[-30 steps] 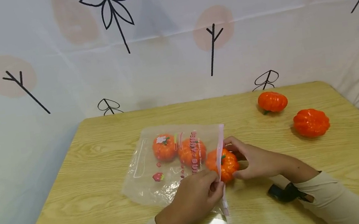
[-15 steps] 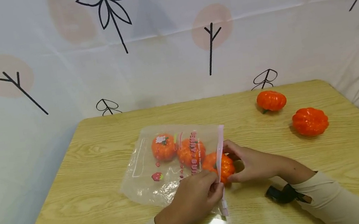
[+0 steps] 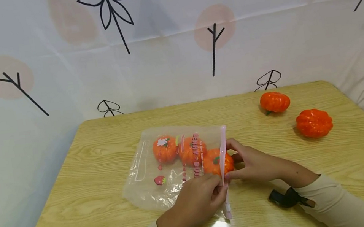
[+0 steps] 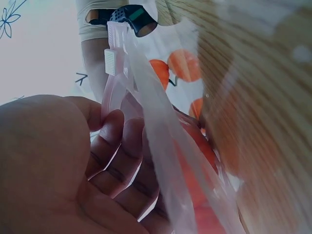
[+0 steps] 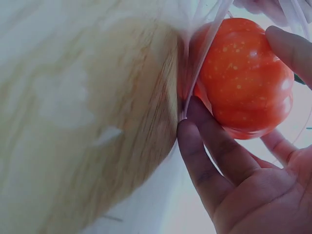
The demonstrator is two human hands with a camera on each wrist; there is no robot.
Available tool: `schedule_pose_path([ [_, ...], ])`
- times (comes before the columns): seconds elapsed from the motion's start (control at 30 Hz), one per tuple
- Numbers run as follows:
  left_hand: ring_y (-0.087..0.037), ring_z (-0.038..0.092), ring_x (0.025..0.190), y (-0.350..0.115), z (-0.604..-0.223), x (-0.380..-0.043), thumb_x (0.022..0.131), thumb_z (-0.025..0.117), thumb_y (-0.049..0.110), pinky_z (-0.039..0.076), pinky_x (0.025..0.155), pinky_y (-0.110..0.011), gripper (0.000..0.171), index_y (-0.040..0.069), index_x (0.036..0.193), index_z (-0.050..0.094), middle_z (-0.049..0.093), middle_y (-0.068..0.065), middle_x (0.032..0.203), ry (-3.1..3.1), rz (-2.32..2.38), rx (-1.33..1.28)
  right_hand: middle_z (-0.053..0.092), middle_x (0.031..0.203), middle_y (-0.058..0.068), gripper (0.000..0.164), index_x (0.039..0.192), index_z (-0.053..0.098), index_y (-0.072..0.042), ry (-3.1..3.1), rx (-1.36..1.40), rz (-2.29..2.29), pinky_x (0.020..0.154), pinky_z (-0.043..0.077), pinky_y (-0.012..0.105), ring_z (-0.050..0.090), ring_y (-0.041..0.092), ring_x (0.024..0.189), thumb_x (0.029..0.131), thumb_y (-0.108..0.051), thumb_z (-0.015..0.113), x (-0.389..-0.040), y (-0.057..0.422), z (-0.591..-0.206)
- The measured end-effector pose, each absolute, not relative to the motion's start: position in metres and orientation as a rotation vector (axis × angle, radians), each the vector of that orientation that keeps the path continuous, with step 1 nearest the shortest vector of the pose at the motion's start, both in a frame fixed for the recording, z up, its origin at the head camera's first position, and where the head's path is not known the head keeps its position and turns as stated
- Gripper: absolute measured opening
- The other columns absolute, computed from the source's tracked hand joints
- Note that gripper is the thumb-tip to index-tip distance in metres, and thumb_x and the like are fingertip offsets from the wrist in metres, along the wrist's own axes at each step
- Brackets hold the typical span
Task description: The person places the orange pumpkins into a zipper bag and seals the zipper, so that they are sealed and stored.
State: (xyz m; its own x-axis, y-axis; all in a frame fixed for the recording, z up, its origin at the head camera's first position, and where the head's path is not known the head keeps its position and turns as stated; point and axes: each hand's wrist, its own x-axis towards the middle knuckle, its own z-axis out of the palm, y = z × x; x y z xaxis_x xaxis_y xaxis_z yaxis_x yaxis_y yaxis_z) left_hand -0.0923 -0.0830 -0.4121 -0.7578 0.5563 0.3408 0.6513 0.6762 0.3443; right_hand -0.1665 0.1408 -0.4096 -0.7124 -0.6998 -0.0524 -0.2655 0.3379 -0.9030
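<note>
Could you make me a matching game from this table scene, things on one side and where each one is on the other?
Things:
1. left hand
2. right hand
3. bag
4. far pumpkin

Places or states:
A. lies loose on the bare table, near its back edge
B. pushes a pumpkin in at the bag's mouth
C. pinches the pink zip strip
D. lies flat, with pumpkins showing through its clear plastic

Pairs: 1-C, 2-B, 3-D, 4-A
</note>
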Motion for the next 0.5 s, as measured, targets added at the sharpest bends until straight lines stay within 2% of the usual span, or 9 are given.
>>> schedule_pose_path([
  [0.33, 0.003, 0.033, 0.056, -0.0829, -0.413, -0.0918, 0.094, 0.065, 0.026, 0.022, 0.05, -0.009, 0.023, 0.021, 0.074, 0.054, 0.044, 0.014, 0.066, -2.686, -0.673, -0.994, 0.052, 0.136, 0.008, 0.072, 0.141, 0.038, -0.017, 2.153, -0.869, -1.378, 0.09, 0.055, 0.031, 0.063, 0.031, 0.12, 0.083, -0.027, 0.081, -0.1678, 0.1402, -0.4114],
  [0.5, 0.003, 0.033, 0.056, -0.0824, -0.4123, -0.0919, 0.094, 0.065, 0.026, 0.022, 0.05, -0.009, 0.024, 0.021, 0.073, 0.054, 0.044, 0.014, 0.066, -2.675, -0.649, -0.991, 0.055, 0.132, 0.007, 0.07, 0.142, 0.042, -0.018, 2.209, -0.916, -1.348, 0.095, 0.053, 0.034, 0.065, 0.027, 0.116, 0.084, -0.029, 0.081, -0.1684, 0.1398, -0.4125],
])
